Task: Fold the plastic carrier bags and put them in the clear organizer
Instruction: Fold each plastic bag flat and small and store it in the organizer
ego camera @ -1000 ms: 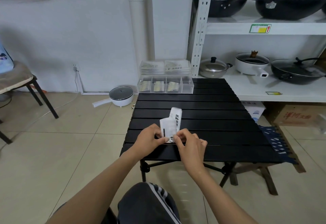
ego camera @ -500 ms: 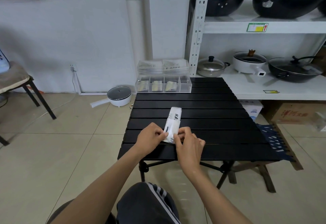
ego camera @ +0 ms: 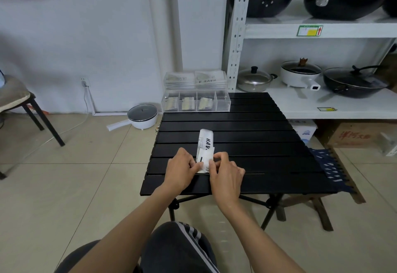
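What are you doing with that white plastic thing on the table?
A person is folding a white carrier bag into a narrow strip on the black slatted table. The left hand and right hand both pinch its near end, turning it over. The clear organizer at the table's far edge already holds three folded bags; one compartment looks empty.

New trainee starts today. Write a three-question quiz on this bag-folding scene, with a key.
1. True or false: both hands grip the white bag strip at its near end.
2. How many compartments of the clear organizer hold a folded bag? A) one B) three C) four
3. Fill in: the organizer stands at the table's far ___ corner.

Key: 1 true: left hand, right hand. 2 B; the rightmost looks empty. 3 left.
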The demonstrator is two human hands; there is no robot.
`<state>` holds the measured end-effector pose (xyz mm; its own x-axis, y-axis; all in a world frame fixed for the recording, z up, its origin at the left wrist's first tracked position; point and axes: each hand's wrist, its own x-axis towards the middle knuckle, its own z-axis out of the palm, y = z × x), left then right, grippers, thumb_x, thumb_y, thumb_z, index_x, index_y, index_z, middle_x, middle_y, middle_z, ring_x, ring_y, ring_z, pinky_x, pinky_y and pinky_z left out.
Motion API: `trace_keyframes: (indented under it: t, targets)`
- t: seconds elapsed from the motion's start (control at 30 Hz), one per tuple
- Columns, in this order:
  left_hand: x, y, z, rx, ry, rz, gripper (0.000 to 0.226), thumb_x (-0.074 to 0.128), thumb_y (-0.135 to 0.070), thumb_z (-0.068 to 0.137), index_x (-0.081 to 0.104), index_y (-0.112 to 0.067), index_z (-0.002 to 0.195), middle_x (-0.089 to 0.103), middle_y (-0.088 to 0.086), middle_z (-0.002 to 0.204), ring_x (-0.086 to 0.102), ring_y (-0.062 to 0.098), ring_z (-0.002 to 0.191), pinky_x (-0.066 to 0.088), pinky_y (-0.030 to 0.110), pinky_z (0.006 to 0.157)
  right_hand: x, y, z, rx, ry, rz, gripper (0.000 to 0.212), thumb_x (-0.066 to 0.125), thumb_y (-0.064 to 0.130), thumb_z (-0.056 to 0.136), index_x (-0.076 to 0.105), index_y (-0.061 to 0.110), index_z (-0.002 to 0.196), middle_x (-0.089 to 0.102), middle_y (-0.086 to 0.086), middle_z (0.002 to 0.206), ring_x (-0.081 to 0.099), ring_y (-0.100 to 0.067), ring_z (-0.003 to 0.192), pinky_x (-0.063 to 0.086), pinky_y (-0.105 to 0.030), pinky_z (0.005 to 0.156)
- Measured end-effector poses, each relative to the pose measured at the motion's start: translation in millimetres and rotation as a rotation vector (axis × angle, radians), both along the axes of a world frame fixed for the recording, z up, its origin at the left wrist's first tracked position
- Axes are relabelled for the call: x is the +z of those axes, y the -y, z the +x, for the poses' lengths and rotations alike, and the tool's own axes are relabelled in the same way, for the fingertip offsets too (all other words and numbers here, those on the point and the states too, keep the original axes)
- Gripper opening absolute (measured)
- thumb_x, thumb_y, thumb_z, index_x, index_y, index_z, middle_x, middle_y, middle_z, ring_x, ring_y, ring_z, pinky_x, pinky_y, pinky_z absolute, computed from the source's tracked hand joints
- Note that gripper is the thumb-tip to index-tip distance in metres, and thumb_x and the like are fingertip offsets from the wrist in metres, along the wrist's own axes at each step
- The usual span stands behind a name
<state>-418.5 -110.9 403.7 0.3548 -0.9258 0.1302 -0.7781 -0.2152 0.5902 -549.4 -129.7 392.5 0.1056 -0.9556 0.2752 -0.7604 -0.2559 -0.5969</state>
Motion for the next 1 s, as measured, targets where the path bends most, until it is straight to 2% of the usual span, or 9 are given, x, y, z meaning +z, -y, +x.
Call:
trace_keyframes:
  t: [0.23, 0.33, 0.43, 0.53, 0.67, 0.87, 0.93, 1.0]
  targets:
    - [-4, -2, -1, 0.003, 0.016, -0.039, 0.031, 0.066, -0.034, 0.087, 0.048, -0.022, 0.065, 0.048, -0.007, 0.087, 0.049, 0.008, 0.068, 0.047, 0.04, 0.085, 1, 1, 3, -0.006, -0.049, 0.001, 0.013, 0.047, 0.034, 0.1, 0.05, 0.027, 0.111, 0.068, 0.004, 0.094, 0.057, -0.016, 0.092, 0.033, -0.033, 0.082]
    - [-5, -1, -2, 0.015, -0.027, -0.07, 0.019, 0.069, -0.032, 0.083, 0.054, -0.025, 0.091, 0.052, -0.011, 0.093, 0.054, 0.006, 0.071, 0.047, 0.038, 0.085, 4, 1, 4, 0.0, -0.062, 0.007, 0.014, 0.047, 0.031, 0.101, 0.051, 0.025, 0.112, 0.067, 0.002, 0.097, 0.054, -0.016, 0.09, 0.033, -0.032, 0.08]
    - [-6, 2, -3, -0.05, -0.047, -0.093, 0.038, 0.067, -0.022, 0.085, 0.055, -0.028, 0.12, 0.051, -0.009, 0.098, 0.054, 0.004, 0.069, 0.049, 0.039, 0.086, 4, 2, 4, 0.007, -0.057, 0.011, 0.014, 0.047, 0.03, 0.101, 0.051, 0.023, 0.112, 0.068, 0.0, 0.097, 0.054, -0.018, 0.09, 0.038, -0.033, 0.082]
    - [-6, 3, -4, -0.089, 0.005, -0.073, 0.044, 0.062, -0.019, 0.09, 0.052, -0.026, 0.133, 0.05, -0.006, 0.105, 0.053, 0.005, 0.073, 0.048, 0.032, 0.088, 4, 3, 4, 0.016, -0.053, 0.012, 0.014, 0.047, 0.03, 0.101, 0.052, 0.023, 0.111, 0.068, 0.0, 0.098, 0.055, -0.019, 0.09, 0.039, -0.033, 0.084]
    - [-8, 5, -3, -0.101, 0.034, -0.036, 0.041, 0.059, -0.021, 0.093, 0.053, -0.022, 0.133, 0.048, -0.004, 0.112, 0.054, 0.009, 0.079, 0.046, 0.026, 0.087, 0, 3, 5, 0.022, -0.086, -0.041, 0.015, 0.049, 0.029, 0.099, 0.052, 0.022, 0.112, 0.064, 0.002, 0.103, 0.057, -0.018, 0.09, 0.041, -0.034, 0.084]
    - [-8, 9, 1, -0.105, 0.062, 0.005, 0.038, 0.059, -0.024, 0.092, 0.054, -0.02, 0.129, 0.047, 0.0, 0.118, 0.059, 0.016, 0.088, 0.047, 0.026, 0.083, 0, 4, 2, 0.075, -0.076, -0.088, 0.035, 0.056, 0.022, 0.096, 0.048, 0.02, 0.131, 0.054, -0.002, 0.116, 0.058, -0.019, 0.09, 0.043, -0.036, 0.082]
    - [-8, 10, 2, -0.114, 0.071, 0.017, 0.037, 0.06, -0.025, 0.092, 0.054, -0.021, 0.129, 0.046, 0.0, 0.119, 0.059, 0.016, 0.089, 0.049, 0.029, 0.085, 0, 4, 0, 0.129, -0.175, -0.117, 0.048, 0.061, 0.016, 0.093, 0.046, 0.022, 0.138, 0.052, -0.001, 0.13, 0.058, -0.021, 0.093, 0.044, -0.037, 0.079]
    - [-6, 10, 3, -0.135, 0.074, 0.022, 0.038, 0.06, -0.025, 0.092, 0.055, -0.019, 0.129, 0.044, -0.002, 0.12, 0.058, 0.014, 0.086, 0.05, 0.03, 0.085, 0, 5, -2, 0.179, -0.272, -0.111, 0.059, 0.064, 0.007, 0.089, 0.044, 0.024, 0.141, 0.041, 0.003, 0.147, 0.056, -0.022, 0.102, 0.045, -0.038, 0.082]
